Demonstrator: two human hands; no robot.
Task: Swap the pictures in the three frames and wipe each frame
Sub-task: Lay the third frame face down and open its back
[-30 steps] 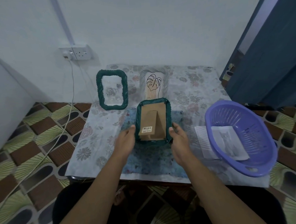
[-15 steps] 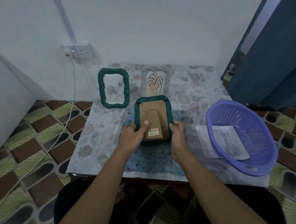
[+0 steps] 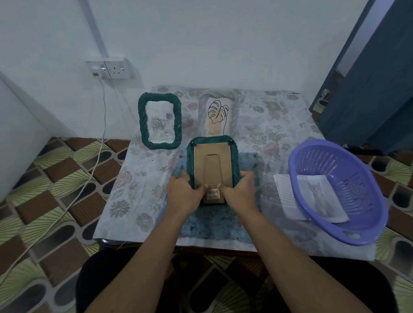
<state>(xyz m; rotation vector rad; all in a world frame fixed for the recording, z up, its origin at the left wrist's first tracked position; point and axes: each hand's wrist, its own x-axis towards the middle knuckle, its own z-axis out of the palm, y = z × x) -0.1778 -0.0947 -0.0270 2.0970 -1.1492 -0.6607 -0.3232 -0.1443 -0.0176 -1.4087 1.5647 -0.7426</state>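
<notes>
Both hands are on the face-down frame, a green one with a twisted rim. It lies back-up on a blue cloth at the near middle of the table. The left hand grasps its near left corner and the right hand grasps its near right corner. The fingers of each curl round the rim. Both thumbs press on the brown backing board, one on either side of a barcode sticker. The stand leg runs up the middle of the board, away from the thumbs.

Beyond the grip and slightly right, a pale frame stands upright with a leaf drawing in it. Beyond and to the left stands a second green frame holding a rose picture. Well to the right of the right hand, a purple basket sits tilted on the table. A cat picture shows there, though I cannot tell whether it lies in the basket or beneath it.
</notes>
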